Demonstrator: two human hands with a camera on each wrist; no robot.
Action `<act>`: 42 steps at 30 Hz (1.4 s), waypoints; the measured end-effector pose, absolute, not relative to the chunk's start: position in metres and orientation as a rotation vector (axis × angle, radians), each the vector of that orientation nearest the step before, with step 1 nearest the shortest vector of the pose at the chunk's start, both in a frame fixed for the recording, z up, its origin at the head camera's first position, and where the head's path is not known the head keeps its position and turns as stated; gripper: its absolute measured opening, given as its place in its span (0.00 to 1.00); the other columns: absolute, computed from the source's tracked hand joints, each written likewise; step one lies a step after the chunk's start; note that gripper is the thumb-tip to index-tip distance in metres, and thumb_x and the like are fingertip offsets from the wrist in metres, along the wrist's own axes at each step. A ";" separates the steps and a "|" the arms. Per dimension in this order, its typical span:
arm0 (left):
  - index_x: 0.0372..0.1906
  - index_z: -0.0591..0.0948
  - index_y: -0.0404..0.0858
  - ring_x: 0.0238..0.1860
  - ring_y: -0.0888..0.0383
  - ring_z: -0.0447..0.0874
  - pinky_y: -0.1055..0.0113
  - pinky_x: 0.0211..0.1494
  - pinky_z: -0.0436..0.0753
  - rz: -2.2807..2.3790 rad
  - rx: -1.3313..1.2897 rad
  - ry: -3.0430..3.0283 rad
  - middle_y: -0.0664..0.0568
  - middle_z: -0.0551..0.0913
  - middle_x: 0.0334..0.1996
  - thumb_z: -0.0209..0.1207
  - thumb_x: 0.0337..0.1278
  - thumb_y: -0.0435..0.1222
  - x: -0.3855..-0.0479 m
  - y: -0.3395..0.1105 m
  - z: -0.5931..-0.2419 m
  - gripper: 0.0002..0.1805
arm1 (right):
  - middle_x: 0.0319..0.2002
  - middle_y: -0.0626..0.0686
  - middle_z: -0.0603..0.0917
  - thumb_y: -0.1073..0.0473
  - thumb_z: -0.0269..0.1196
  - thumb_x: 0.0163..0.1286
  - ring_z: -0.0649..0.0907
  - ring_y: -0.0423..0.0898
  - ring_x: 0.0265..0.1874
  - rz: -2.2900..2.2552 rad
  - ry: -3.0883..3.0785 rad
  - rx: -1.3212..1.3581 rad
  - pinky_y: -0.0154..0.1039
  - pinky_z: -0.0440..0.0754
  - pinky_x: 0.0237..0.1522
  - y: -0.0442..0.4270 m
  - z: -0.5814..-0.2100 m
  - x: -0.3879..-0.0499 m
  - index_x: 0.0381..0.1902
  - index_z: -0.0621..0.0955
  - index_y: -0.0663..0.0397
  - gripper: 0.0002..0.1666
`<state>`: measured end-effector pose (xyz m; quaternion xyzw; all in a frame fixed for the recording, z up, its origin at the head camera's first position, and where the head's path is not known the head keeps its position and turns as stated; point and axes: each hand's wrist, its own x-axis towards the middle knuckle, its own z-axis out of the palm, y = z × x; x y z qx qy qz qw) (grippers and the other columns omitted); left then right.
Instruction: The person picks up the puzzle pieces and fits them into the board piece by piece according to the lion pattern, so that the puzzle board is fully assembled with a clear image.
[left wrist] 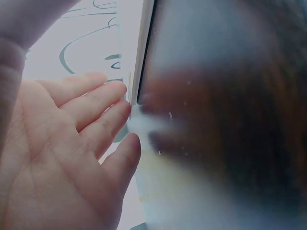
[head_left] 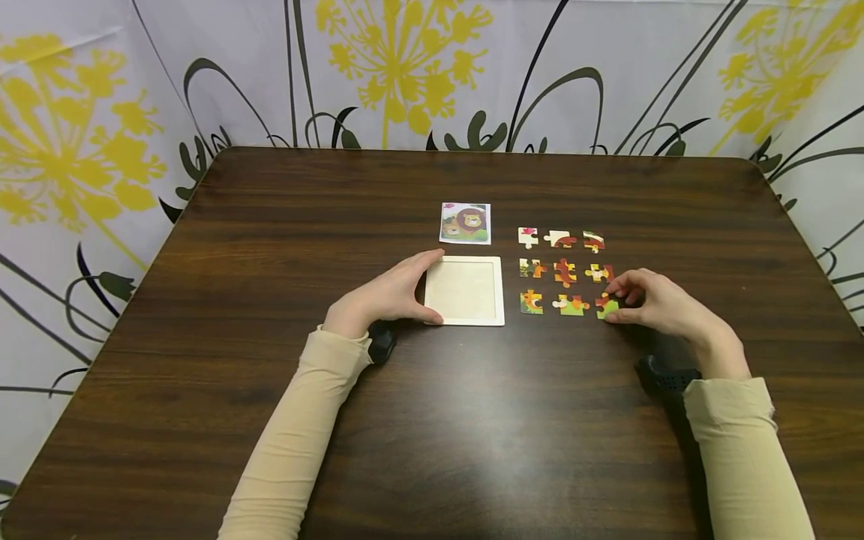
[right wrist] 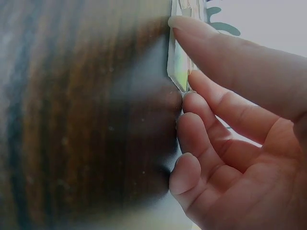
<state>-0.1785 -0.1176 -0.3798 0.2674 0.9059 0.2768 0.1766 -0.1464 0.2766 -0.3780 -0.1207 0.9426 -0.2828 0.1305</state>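
Note:
A shallow cream puzzle tray (head_left: 499, 292) lies flat on the table with nothing in it. My left hand (head_left: 394, 291) rests at its left side, thumb at the near corner and forefinger at the far one; in the left wrist view the other fingers (left wrist: 98, 103) are stretched out. My right hand (head_left: 664, 304) pinches a green and red puzzle piece (head_left: 611, 308) between thumb and fingers, at the near right end of the laid-out pieces. Seen from the right wrist, the thumb (right wrist: 216, 45) is on that piece's edge (right wrist: 180, 72), which stays low by the tabletop.
Several other jigsaw pieces (head_left: 565, 272) lie apart in rows right of the tray. A small picture card (head_left: 466, 223) with a lion sits behind the tray. The dark wooden table (head_left: 432, 435) ends at a flower-patterned cloth (head_left: 250, 45).

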 end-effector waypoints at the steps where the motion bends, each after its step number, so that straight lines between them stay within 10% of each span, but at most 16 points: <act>1: 0.73 0.51 0.33 0.73 0.47 0.53 0.55 0.75 0.55 0.781 0.752 2.564 0.40 0.54 0.72 0.72 0.40 0.44 -0.178 -0.118 -0.380 0.57 | 0.37 0.57 0.77 0.59 0.71 0.54 0.73 0.47 0.36 -0.820 2.736 -0.351 0.32 0.70 0.36 0.276 -0.378 -0.147 0.44 0.78 0.63 0.22; 42: 0.72 0.54 0.35 0.71 0.49 0.58 0.57 0.73 0.60 0.745 0.728 2.571 0.43 0.58 0.71 0.72 0.40 0.45 -0.177 -0.116 -0.379 0.55 | 0.34 0.56 0.78 0.60 0.71 0.54 0.73 0.40 0.29 -0.883 2.720 -0.333 0.30 0.70 0.32 0.277 -0.378 -0.146 0.42 0.78 0.62 0.19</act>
